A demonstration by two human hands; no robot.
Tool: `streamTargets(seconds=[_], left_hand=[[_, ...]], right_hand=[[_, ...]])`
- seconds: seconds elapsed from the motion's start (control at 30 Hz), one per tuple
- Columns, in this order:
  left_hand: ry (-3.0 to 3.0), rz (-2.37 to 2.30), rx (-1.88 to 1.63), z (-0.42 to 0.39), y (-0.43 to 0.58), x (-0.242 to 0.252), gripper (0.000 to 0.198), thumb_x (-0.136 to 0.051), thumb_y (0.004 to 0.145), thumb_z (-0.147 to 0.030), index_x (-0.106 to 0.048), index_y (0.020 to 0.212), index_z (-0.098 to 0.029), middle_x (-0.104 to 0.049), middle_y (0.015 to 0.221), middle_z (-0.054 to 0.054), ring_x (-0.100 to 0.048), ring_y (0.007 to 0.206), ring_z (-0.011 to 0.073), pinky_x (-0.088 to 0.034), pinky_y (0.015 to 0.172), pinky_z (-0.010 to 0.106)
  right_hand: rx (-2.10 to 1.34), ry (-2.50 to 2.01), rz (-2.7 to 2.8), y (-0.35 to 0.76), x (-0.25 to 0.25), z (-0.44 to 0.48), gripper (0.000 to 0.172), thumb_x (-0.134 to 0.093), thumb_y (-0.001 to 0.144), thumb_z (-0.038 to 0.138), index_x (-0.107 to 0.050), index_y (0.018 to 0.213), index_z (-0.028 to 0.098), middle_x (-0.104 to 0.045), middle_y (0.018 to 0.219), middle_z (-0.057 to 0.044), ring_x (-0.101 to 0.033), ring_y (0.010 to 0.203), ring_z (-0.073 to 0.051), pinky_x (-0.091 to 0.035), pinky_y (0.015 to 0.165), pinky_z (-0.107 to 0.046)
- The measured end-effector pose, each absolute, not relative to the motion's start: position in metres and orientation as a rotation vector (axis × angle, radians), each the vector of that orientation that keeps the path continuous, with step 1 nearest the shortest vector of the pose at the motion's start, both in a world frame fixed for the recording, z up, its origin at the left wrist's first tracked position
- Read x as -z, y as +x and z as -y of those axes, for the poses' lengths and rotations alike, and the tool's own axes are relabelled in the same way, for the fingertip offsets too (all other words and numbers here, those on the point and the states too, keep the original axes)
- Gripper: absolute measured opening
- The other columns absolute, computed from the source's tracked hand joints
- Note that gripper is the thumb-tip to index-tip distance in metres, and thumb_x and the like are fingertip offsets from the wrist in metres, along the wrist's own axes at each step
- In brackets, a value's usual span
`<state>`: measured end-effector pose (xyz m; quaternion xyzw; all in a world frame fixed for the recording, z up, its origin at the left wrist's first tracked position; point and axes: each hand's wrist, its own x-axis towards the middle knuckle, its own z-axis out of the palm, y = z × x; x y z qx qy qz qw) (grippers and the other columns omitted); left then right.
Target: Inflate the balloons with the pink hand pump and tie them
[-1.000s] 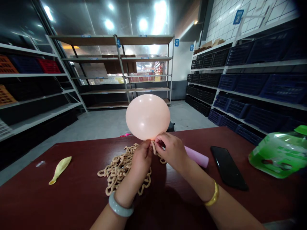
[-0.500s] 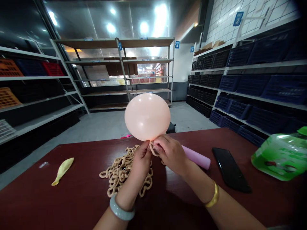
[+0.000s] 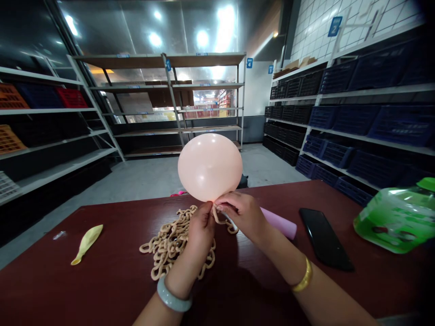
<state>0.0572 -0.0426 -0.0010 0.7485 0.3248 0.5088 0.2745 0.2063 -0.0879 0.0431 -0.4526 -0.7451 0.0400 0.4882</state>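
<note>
A pale pink inflated balloon (image 3: 210,167) stands above the table, its neck down between my fingertips. My left hand (image 3: 201,226) is closed in a pinch at the balloon's neck. My right hand (image 3: 243,210) pinches at the same spot from the other side, fingers on a tan fuzzy cord (image 3: 222,220) that loops down below the neck. The knot area is mostly hidden by my fingers. Under and beside my left wrist lies a tangled heap of the same tan cord (image 3: 170,240).
On the dark red table (image 3: 112,290) lie a flat yellow balloon (image 3: 87,243), a purple cylinder (image 3: 280,224), a black phone (image 3: 324,238) and a green jug (image 3: 394,222). Shelves with crates (image 3: 353,120) line the right; metal racks (image 3: 204,86) stand behind.
My right fingers have shifted slightly at the neck, and more of the cord loop now shows beneath them. The balloon stays held in nearly the same place.
</note>
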Motion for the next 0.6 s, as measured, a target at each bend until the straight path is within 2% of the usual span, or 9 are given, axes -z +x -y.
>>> streamTargets(seconds=[0.27,0.47,0.6], left_hand=[[2.004,-0.905,-1.368,0.040,0.060,0.006,0.019,-0.050,0.088,-0.027,-0.065,0.088,-0.017,-0.065,0.081,0.006,-0.060,0.073,0.0180,-0.046,0.068,0.028],[1.872,-0.949,-1.346,0.041,0.066,0.005,0.028,-0.047,0.091,-0.037,-0.065,0.088,-0.016,-0.065,0.078,0.005,-0.059,0.073,0.0185,-0.046,0.066,0.028],[1.890,-0.947,-1.348,0.046,0.071,0.004,0.028,-0.044,0.093,-0.036,-0.063,0.083,-0.016,-0.064,0.075,0.004,-0.058,0.069,0.0171,-0.045,0.065,0.027]], right_hand=[[-0.034,-1.253,1.630,0.194,-0.034,0.087,0.010,-0.053,0.087,0.014,-0.059,0.083,0.021,-0.067,0.085,-0.004,-0.060,0.079,-0.019,-0.044,0.073,-0.030],[-0.261,-1.249,1.347,0.192,-0.021,0.078,0.009,-0.049,0.086,0.020,-0.057,0.082,0.021,-0.066,0.081,-0.003,-0.060,0.073,-0.018,-0.047,0.063,-0.028],[-0.407,-1.209,1.187,0.193,-0.013,0.068,0.010,-0.048,0.086,0.024,-0.056,0.080,0.022,-0.065,0.076,-0.002,-0.060,0.070,-0.018,-0.048,0.063,-0.028]])
